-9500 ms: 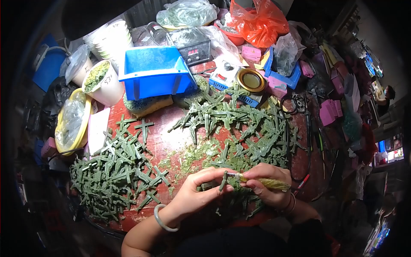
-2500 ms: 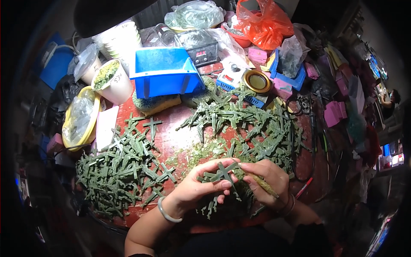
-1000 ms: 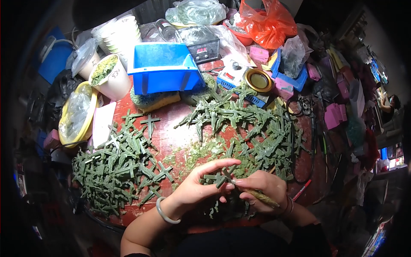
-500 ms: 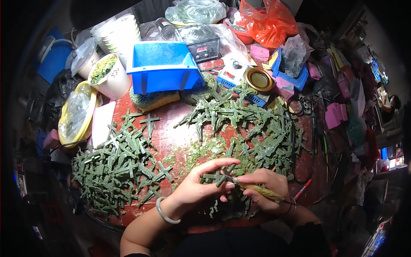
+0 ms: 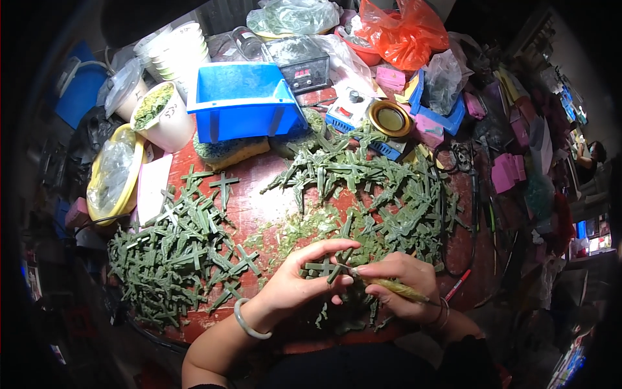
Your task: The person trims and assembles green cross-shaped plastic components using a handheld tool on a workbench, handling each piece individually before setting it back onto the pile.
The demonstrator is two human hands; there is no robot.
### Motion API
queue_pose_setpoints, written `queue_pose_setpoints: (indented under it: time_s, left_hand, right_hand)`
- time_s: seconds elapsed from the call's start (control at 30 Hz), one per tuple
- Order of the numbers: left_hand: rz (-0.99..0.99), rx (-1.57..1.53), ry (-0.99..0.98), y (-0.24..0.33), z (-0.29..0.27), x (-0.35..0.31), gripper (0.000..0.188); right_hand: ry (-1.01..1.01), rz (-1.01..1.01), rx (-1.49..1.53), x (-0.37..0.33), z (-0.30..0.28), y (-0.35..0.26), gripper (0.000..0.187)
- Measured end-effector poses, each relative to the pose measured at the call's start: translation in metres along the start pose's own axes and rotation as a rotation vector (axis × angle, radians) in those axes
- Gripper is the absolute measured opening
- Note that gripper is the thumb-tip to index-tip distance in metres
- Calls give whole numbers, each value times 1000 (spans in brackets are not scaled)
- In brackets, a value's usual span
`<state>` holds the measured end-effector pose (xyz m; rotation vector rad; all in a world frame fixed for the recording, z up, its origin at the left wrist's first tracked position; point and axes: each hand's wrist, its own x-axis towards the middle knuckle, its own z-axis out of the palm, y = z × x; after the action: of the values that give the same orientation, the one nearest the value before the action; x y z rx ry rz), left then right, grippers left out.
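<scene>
My left hand (image 5: 304, 275) pinches a small dark green cross (image 5: 322, 267) between thumb and fingers. My right hand (image 5: 405, 282) grips a slim hand tool (image 5: 393, 286) with a yellowish-green handle, and its short metal tip meets the cross. The exact kind of tip is too small to make out. Around and beyond both hands lie green crosses and rough pieces: a heap of neater crosses (image 5: 172, 259) on the left and a heap of rougher, whitish-edged ones (image 5: 408, 207) on the far right. Pale green shavings (image 5: 304, 227) are scattered between the heaps.
On the worn red table (image 5: 249, 194) stand a blue bin (image 5: 243, 113) on a sponge (image 5: 227, 152), a white bucket (image 5: 162, 123) of green scraps and a yellow basin (image 5: 133, 188). At the back are a display box (image 5: 308, 71), a brass-rimmed dish (image 5: 391, 118) and a red bag (image 5: 405, 35).
Both hands stay in nearly the same place with the cross and the tool. The tool's handle sits slightly lower and the whole view has shifted a little.
</scene>
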<state>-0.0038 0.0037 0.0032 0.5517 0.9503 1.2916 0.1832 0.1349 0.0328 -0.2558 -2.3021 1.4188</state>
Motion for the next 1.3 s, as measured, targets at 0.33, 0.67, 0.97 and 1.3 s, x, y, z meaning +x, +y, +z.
queue_pose_setpoints:
  time_s: [0.33,0.67,0.97,1.3]
  left_hand:
    - [87,157,7,-4,0,1,46]
    - [-68,-51,-33,2,-1,-2,52]
    - [-162,-424,-109,5,-7,-6,59]
    - [-247,-605,-49,-1,-16,-4,34]
  right_hand:
    - [-30,-38,14,2,2,-1,30]
    - [22,244,595,-7,-4,10,27]
    - [84,-154,-19,1,-1,8,36]
    - [176,-328,-231,3,10,12,38]
